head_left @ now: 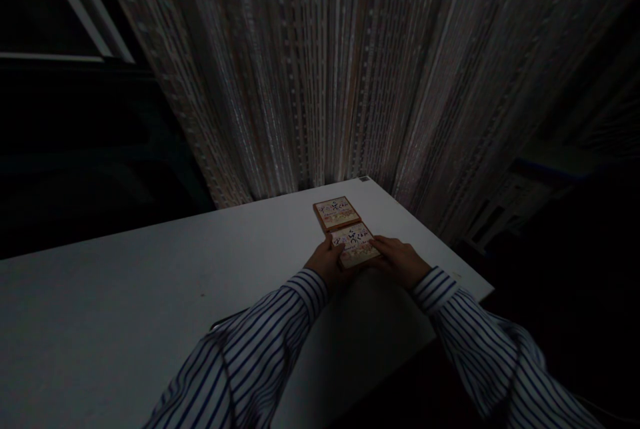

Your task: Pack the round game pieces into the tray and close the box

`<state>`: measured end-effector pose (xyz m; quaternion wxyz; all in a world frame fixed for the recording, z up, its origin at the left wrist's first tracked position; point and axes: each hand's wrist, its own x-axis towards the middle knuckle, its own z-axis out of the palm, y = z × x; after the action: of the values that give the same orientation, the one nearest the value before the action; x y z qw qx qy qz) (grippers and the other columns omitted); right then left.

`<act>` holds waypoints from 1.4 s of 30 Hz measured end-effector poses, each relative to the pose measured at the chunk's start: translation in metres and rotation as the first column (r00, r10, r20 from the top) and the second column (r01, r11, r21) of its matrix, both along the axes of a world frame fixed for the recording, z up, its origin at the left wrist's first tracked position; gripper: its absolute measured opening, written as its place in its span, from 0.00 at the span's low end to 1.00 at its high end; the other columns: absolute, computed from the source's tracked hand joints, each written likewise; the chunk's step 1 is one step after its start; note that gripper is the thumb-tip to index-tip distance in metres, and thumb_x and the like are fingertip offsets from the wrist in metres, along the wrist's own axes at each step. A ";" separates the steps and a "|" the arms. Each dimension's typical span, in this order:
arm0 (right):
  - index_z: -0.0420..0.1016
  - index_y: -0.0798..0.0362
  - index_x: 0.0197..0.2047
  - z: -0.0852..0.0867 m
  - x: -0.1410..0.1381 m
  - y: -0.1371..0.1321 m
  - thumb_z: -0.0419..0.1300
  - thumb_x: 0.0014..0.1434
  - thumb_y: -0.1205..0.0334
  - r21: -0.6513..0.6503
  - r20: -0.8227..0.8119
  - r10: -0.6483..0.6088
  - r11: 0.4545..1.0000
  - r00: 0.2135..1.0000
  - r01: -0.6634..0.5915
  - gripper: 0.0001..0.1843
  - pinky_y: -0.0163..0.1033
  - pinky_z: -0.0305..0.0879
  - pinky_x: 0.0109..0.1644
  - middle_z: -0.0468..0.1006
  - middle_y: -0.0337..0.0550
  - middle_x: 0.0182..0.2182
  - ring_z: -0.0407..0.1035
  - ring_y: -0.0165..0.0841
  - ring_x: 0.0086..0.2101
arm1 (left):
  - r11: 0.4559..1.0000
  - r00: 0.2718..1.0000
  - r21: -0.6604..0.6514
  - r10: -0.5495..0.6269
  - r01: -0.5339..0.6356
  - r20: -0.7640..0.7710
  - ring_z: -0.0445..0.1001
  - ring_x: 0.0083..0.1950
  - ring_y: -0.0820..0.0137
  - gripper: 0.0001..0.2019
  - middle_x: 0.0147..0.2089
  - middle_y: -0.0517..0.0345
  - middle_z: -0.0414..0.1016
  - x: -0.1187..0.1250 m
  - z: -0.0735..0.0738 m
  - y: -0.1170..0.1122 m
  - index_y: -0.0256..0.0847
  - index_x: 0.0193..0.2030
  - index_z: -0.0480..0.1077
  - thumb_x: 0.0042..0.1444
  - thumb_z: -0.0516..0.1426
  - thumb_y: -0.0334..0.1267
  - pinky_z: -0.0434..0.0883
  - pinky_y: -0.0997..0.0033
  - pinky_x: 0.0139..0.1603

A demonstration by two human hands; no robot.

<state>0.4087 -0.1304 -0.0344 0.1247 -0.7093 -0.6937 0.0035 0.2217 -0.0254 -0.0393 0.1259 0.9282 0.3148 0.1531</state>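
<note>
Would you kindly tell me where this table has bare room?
The table is bare left of the left hand. It is crowded near the far right corner, where both hands, right hand included, touch the near box beside the far box.

Very dim, underexposed frame. Weak light falls on the counter (150,295) top and the curtain (325,82); left and right margins drop to near black. Curtain lines bow outward, probably wide-lens distortion. Soft detail, no glare.
</note>
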 end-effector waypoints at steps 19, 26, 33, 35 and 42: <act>0.52 0.62 0.60 0.008 -0.019 0.036 0.40 0.60 0.60 0.035 0.042 0.007 0.999 0.999 -0.008 0.27 0.48 0.48 0.58 0.52 0.53 0.60 0.46 0.38 0.59 | 0.975 0.979 0.172 -0.113 0.143 -0.169 0.50 0.63 0.52 0.29 0.63 0.36 0.50 0.001 0.013 0.009 0.31 0.57 0.56 0.53 0.50 0.49 0.56 0.49 0.57; 0.48 0.62 0.61 -0.001 -0.017 0.052 0.39 0.60 0.60 -0.036 0.003 0.041 0.999 0.999 -0.041 0.28 0.52 0.43 0.59 0.48 0.51 0.61 0.41 0.38 0.60 | 0.974 0.957 0.137 -0.142 0.181 -0.255 0.46 0.64 0.52 0.33 0.64 0.38 0.47 0.002 -0.004 0.021 0.34 0.61 0.50 0.53 0.47 0.54 0.54 0.50 0.58; 0.49 0.63 0.61 -0.011 -0.010 0.055 0.39 0.59 0.60 -0.033 0.020 0.069 0.997 0.997 -0.068 0.28 0.51 0.45 0.58 0.48 0.54 0.61 0.40 0.39 0.60 | 0.974 0.950 0.125 -0.147 0.187 -0.274 0.45 0.64 0.53 0.34 0.64 0.39 0.46 0.001 -0.002 0.021 0.34 0.62 0.49 0.53 0.47 0.53 0.54 0.50 0.58; 0.49 0.63 0.61 -0.009 -0.011 0.054 0.40 0.59 0.60 -0.034 0.033 0.064 0.997 0.997 -0.062 0.28 0.51 0.45 0.58 0.48 0.54 0.61 0.41 0.39 0.60 | 0.979 0.949 0.104 -0.143 0.178 -0.282 0.45 0.64 0.53 0.34 0.64 0.39 0.46 0.001 0.000 0.019 0.34 0.62 0.49 0.53 0.47 0.54 0.53 0.50 0.58; 0.51 0.61 0.61 0.009 -0.026 0.056 0.42 0.56 0.64 -0.052 0.116 0.090 0.995 0.989 -0.085 0.28 0.54 0.42 0.59 0.51 0.51 0.60 0.43 0.38 0.59 | 0.983 0.953 0.067 -0.145 0.168 -0.264 0.44 0.64 0.54 0.34 0.65 0.41 0.46 0.001 0.003 0.017 0.35 0.61 0.50 0.52 0.48 0.55 0.52 0.50 0.58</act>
<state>0.3831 -0.0747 -0.0251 0.0663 -0.6799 -0.7301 -0.0168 0.2227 -0.0084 -0.0362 0.0540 0.9670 0.2468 0.0342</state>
